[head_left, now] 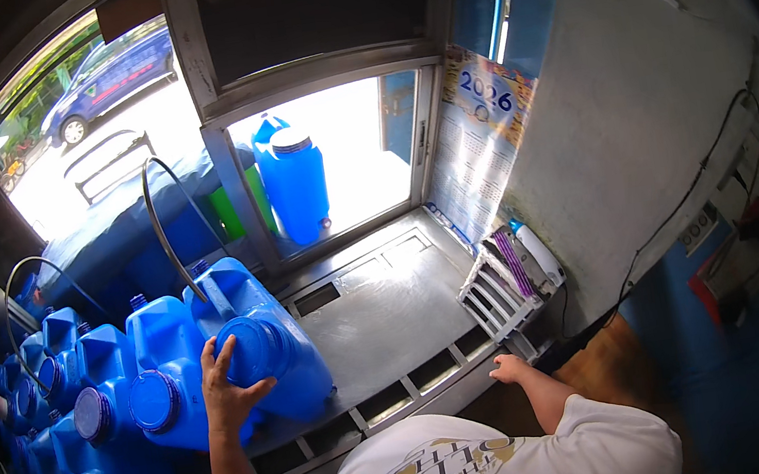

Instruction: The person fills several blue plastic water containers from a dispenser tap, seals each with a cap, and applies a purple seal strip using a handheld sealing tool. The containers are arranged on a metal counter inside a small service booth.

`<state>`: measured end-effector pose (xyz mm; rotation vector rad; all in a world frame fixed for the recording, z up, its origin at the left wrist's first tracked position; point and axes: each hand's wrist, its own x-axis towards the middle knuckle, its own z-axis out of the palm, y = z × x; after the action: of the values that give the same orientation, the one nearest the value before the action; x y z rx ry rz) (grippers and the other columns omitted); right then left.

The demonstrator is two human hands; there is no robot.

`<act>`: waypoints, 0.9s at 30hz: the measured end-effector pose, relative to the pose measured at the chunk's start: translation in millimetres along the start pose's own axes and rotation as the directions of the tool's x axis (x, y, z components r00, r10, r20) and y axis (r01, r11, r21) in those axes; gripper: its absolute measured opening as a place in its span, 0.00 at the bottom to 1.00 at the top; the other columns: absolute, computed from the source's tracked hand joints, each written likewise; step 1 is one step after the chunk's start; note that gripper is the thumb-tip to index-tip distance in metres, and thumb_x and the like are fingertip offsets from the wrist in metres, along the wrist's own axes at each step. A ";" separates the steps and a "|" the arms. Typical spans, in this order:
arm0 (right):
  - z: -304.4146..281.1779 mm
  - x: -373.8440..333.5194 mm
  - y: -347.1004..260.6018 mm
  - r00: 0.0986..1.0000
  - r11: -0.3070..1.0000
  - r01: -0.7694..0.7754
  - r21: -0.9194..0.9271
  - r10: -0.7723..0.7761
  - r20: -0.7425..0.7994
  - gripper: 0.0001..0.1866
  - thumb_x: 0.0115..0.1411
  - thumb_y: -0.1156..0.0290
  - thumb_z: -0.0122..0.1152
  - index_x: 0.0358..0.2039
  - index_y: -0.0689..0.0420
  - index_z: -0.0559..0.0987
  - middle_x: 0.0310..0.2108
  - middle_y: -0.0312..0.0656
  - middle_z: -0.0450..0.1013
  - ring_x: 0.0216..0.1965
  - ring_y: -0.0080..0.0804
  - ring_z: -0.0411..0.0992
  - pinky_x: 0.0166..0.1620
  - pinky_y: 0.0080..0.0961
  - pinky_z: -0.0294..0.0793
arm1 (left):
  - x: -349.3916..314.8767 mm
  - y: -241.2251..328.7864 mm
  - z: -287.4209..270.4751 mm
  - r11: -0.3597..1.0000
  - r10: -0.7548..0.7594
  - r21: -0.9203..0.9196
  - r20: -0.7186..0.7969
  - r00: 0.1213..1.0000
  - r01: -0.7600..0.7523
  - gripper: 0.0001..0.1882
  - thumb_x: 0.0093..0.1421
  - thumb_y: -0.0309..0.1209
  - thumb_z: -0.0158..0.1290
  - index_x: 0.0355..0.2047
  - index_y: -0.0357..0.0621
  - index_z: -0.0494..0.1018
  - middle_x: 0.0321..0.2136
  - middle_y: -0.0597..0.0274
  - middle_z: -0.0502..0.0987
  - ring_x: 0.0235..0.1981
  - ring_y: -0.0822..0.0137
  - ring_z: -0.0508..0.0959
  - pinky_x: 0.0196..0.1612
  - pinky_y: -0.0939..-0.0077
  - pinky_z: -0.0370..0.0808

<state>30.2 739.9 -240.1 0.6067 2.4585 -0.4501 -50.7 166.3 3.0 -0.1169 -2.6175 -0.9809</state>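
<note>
My left hand point(228, 385) grips the round cap point(257, 347) of a large blue water jug point(300, 374), thumb and fingers spread round its near edge. A curved metal filling tube point(155, 219) comes down to the top of this jug, at its small spout. My right hand point(510, 368) hangs by the counter's front edge, near a white plastic rack point(497, 303). Its fingers look curled, with nothing visible in them. Left of the held jug stands another blue jug point(166, 352) with its cap on.
Several more blue jugs crowd the left, with a second curved tube point(37, 257) over them. A metal counter point(387, 285) with slots runs under the window. A blue container point(299, 190) stands beyond the opening. A white bottle point(539, 252) stands beside the rack, below a wall calendar point(487, 137).
</note>
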 end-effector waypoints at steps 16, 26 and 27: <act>101.4 -60.0 67.7 0.994 0.998 0.012 0.054 -0.018 0.105 0.33 0.51 0.52 0.69 0.54 0.58 0.77 0.50 0.51 0.76 0.51 0.43 0.76 0.55 0.33 0.74 | 15.6 28.0 -14.4 0.988 0.051 0.138 0.168 0.984 -0.075 0.48 0.33 0.48 0.75 0.57 0.48 0.73 0.63 0.36 0.62 0.59 0.40 0.70 0.60 0.57 0.70; 131.9 -52.8 84.8 0.988 0.992 0.116 0.042 -0.119 0.103 0.33 0.50 0.50 0.70 0.51 0.60 0.79 0.50 0.52 0.77 0.52 0.44 0.76 0.54 0.34 0.74 | 16.0 24.7 -9.4 0.978 0.022 0.199 0.194 0.981 -0.062 0.51 0.33 0.55 0.73 0.59 0.52 0.71 0.64 0.39 0.59 0.60 0.42 0.69 0.61 0.58 0.70; 130.0 -49.7 79.1 0.982 0.995 0.077 0.061 -0.086 0.166 0.33 0.49 0.50 0.67 0.52 0.59 0.79 0.52 0.52 0.75 0.54 0.46 0.74 0.56 0.35 0.73 | 15.4 23.0 -13.1 0.981 -0.013 0.194 0.197 0.980 -0.026 0.52 0.33 0.56 0.73 0.60 0.53 0.71 0.64 0.39 0.59 0.61 0.42 0.68 0.61 0.58 0.69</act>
<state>164.4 733.8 -327.1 0.4704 2.3224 -0.5788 -56.9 174.6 31.8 -0.1835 -2.8768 -0.7360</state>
